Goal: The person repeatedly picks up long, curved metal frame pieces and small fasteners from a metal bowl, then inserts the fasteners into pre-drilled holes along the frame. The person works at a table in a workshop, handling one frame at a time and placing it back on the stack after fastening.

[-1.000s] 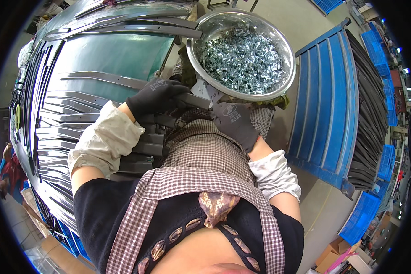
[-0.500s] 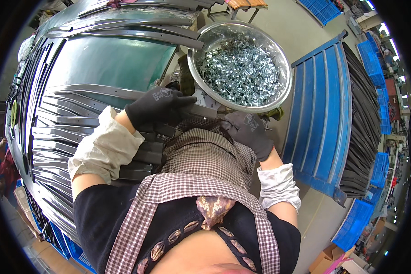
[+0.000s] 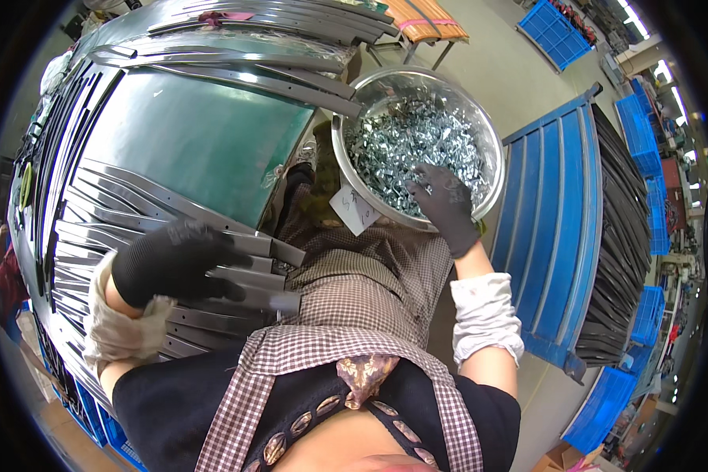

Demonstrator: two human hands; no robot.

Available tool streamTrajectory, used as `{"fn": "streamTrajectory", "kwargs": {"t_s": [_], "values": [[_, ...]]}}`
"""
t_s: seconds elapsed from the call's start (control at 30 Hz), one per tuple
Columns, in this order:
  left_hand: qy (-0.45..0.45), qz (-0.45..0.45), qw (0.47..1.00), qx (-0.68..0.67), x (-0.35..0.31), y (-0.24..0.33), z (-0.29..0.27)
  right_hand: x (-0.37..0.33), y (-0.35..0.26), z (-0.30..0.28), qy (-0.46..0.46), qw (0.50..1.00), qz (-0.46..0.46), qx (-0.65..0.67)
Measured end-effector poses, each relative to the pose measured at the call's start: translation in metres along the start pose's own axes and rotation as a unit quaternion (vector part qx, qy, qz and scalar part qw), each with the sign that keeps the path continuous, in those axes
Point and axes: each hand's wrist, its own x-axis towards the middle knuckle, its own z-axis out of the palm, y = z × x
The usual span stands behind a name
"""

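Observation:
My left hand, in a black glove, is over the ends of the long dark metal strips lying side by side on the table. Its fingers are stretched out and slightly apart, a little smeared by motion; whether they touch a strip is hard to tell. In a dark glove too, my right hand is over the near right part of a round metal basin. Its thumb and fingers are apart at the heap of small shiny metal clips, and nothing held shows between them.
Green sheeting covers the table, with more strips along its far and left edges. A marked white card hangs by the basin. On the right stands a blue metal rack with dark strips. Blue crates lie beyond.
My right hand has gone from my lap, by a strip's end, to the clips in the basin. My left hand has moved left and nearer, and the strip between my hands is no longer there.

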Motion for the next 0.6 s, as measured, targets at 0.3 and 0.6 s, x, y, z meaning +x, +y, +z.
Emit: {"fn": "streamTrajectory", "kwargs": {"t_s": [0.3, 0.6], "values": [[0.304, -0.104, 0.918, 0.232, 0.14, -0.162, -0.059, 0.043, 0.03, 0.055, -0.125, 0.976, 0.095, -0.149], [0.337, -0.192, 0.848, 0.36, 0.172, -0.238, -0.038, 0.031, 0.016, 0.032, -0.061, 0.986, 0.062, -0.141]]}}
